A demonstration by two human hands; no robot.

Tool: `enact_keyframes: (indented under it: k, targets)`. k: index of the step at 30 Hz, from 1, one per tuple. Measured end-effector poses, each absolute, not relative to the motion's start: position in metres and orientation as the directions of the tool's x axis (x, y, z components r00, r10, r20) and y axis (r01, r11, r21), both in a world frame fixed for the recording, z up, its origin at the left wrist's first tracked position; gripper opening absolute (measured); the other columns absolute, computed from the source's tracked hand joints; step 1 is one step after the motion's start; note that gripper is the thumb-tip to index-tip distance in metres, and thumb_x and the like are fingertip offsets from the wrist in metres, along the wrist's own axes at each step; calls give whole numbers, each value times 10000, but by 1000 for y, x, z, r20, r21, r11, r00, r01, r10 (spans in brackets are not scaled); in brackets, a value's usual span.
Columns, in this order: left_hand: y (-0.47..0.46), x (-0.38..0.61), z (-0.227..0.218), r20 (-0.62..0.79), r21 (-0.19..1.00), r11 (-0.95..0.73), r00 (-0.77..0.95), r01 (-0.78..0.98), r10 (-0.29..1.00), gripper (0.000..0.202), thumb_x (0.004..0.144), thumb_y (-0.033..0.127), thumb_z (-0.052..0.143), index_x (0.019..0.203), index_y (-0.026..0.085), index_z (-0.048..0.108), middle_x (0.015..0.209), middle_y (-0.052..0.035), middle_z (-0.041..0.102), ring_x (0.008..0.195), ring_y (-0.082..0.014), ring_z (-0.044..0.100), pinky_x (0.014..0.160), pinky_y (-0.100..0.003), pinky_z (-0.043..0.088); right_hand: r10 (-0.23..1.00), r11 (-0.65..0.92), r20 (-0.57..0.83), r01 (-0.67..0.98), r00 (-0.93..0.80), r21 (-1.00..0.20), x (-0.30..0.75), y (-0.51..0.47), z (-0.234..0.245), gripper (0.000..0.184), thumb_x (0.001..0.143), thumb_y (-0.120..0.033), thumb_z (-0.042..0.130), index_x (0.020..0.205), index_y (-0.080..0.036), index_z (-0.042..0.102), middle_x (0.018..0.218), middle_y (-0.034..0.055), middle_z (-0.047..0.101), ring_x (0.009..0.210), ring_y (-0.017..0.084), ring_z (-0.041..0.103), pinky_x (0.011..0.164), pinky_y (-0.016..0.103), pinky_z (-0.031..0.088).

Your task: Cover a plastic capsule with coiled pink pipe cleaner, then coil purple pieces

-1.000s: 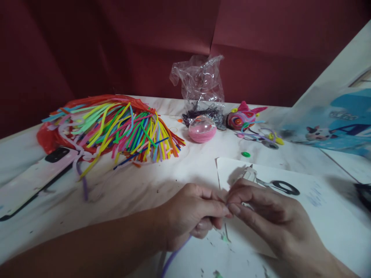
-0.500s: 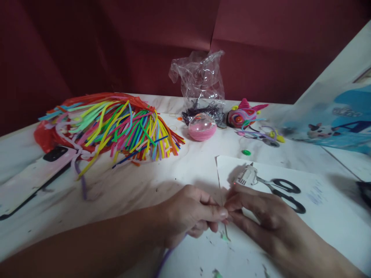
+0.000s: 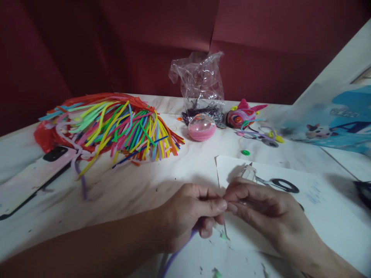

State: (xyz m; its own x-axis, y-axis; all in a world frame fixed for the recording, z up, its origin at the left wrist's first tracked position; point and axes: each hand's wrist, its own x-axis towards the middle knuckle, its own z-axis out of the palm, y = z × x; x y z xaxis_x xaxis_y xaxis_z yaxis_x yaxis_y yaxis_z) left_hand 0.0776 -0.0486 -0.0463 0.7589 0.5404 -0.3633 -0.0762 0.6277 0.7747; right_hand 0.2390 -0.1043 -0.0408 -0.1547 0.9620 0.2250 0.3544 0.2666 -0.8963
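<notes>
My left hand (image 3: 197, 216) is closed, with thumb and forefinger pinched together. A purple pipe cleaner (image 3: 179, 253) comes out from under its palm and trails down to the lower edge of the view. Against those fingertips, my right hand (image 3: 266, 212) pinches too; whatever lies between its fingers is hidden. Behind the right hand, partly covered by it, are scissors (image 3: 285, 185) with black handles and a white-and-grey tool (image 3: 247, 172), both lying on a white paper sheet (image 3: 330, 216).
A bundle of colourful pipe cleaners (image 3: 139, 131) in red plastic lies left, near a phone (image 3: 34, 179). Behind stand a pink-and-clear ball (image 3: 202, 129), a clear plastic bag (image 3: 201, 83) and a pink pipe-cleaner figure (image 3: 243, 116). A green piece (image 3: 245, 152) lies nearer; a blue package (image 3: 344, 119) is right.
Both hands stay together fingertip to fingertip. My right hand has lifted and turned slightly, now covering more of the scissors and the white tool. More of the purple pipe cleaner shows below my left hand.
</notes>
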Motion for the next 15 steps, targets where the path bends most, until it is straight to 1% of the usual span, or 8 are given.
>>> enact_keyframes:
  k: [2,4,7,9,10,13,15]
  targets:
    - [-49,78,-47,-357,807,588,743,-60,567,184,650,276,658,632,132,544,522,14,545,334,-24,385,337,-170,250,956,288,237,400,-173,-870,239,-105,-40,159,871,-219,532,735,-195,610,708,-10,614,661,113,581,608,207,435]
    - [-48,78,-47,-350,842,539,719,-40,600,203,652,295,655,615,128,546,534,5,555,347,-28,402,338,-169,257,944,329,265,476,-198,-816,240,-106,-39,172,876,-186,495,732,-188,590,706,-2,613,652,115,580,588,208,436]
    - [-47,78,-46,-368,857,515,696,-4,617,187,642,273,648,587,126,547,507,18,530,351,-22,380,336,-163,235,906,420,360,594,-224,-686,239,-106,-38,165,848,-118,474,744,-188,581,696,-5,601,619,103,570,542,185,430]
    - [-47,78,-45,-387,847,531,696,9,605,173,635,258,642,574,128,545,486,31,505,341,-17,355,332,-164,208,889,448,396,624,-232,-641,239,-105,-38,164,833,-97,484,752,-193,589,687,-13,597,607,95,568,533,173,429]
    - [-47,79,-45,-391,842,539,697,8,601,173,636,258,639,572,127,545,485,33,499,338,-14,347,332,-165,196,889,447,398,618,-228,-646,238,-105,-38,165,834,-98,492,749,-196,593,686,-16,598,608,92,568,536,170,430]
    - [-48,79,-46,-366,838,544,699,-40,614,173,642,258,634,575,123,549,501,30,505,340,-9,345,342,-168,193,914,405,343,541,-217,-737,238,-104,-38,153,861,-148,510,752,-207,600,706,-19,614,643,98,581,570,180,440]
    - [-49,79,-46,-334,844,531,701,-76,631,171,651,259,627,584,117,558,517,21,518,348,-10,356,351,-172,209,927,375,315,506,-204,-777,239,-104,-39,149,877,-185,507,759,-207,596,721,-15,618,663,107,587,586,195,445]
